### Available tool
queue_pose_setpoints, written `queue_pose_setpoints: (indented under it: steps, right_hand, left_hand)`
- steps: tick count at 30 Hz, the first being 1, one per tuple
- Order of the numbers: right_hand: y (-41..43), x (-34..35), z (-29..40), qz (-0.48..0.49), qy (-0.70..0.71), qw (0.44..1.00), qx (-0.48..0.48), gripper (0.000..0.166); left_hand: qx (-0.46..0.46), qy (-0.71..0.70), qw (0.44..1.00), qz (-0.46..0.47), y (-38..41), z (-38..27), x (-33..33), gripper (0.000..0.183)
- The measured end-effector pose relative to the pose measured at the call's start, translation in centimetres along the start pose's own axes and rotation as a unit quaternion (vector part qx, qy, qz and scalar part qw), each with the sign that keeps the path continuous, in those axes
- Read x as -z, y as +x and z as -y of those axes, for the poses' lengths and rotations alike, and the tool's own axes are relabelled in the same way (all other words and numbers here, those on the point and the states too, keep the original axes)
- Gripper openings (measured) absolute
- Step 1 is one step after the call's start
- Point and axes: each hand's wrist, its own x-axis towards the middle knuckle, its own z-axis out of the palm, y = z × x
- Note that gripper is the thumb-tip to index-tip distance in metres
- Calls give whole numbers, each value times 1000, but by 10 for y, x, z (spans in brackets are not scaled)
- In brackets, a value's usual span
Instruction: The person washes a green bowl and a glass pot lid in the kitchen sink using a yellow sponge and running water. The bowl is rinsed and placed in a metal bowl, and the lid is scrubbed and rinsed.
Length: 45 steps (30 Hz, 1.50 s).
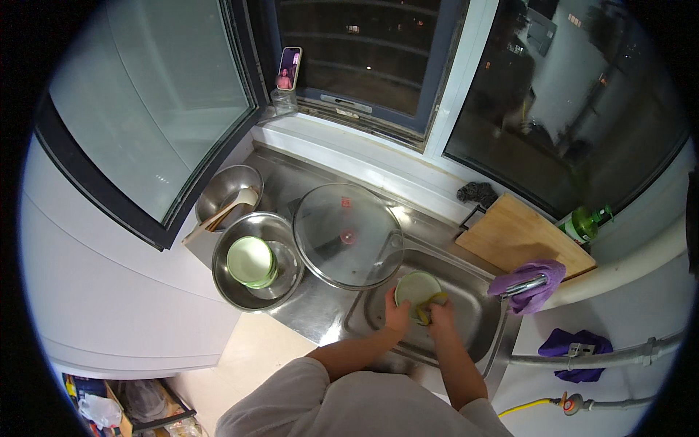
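Observation:
Over the stainless steel sink (474, 328), my left hand (397, 314) grips the left rim of a pale green bowl (415, 285), its thumb reaching inside. My right hand (441, 316) presses a yellow-green cloth (423, 312) against the bowl's right inner side. The bowl is tilted so that its inside faces me. To the left, a stack of similar green bowls (250, 261) sits in a large stainless steel basin (224, 292). Between basin and sink lies a round glass lid (327, 224), its right edge overhanging the sink.
Behind the basin stands a smaller metal bowl (221, 188) holding a wooden utensil (218, 216). A wooden cutting board (519, 235), a green pump bottle (581, 225) and a steel scourer (477, 192) are at the right back. A purple cloth (546, 273) wraps the faucet (523, 286). An open window sash (205, 196) juts in at left.

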Motion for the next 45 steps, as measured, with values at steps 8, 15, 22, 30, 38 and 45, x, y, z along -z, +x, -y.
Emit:
queue_pose_setpoints:
  steps: [8, 15, 22, 30, 38, 45]
  right_hand:
    - [-23, 3, 52, 40, -99, 994, -20, 45]
    - [-21, 5, 11, 0, 83, 996, -44, 44]
    - [-19, 31, 34, 71, 7, 997, -38, 43]
    - [6, 30, -56, 171, 324, 928, -75, 34]
    - [-12, 1, -8, 324, 378, 867, 14, 37]
    - [-4, 28, -23, 285, 340, 895, -55, 35]
  left_hand:
    - [190, 82, 959, 192, 40, -40, 0, 53]
    - [-57, 127, 989, 53, 3, 17, 0, 61]
    - [275, 187, 903, 272, 19, -62, -13, 59]
    - [-294, 384, 861, 159, -18, -19, -16, 64]
    - [-452, 475, 679, 329, -28, -58, -13, 74]
    - [-453, 488, 678, 311, -26, -69, -20, 70]
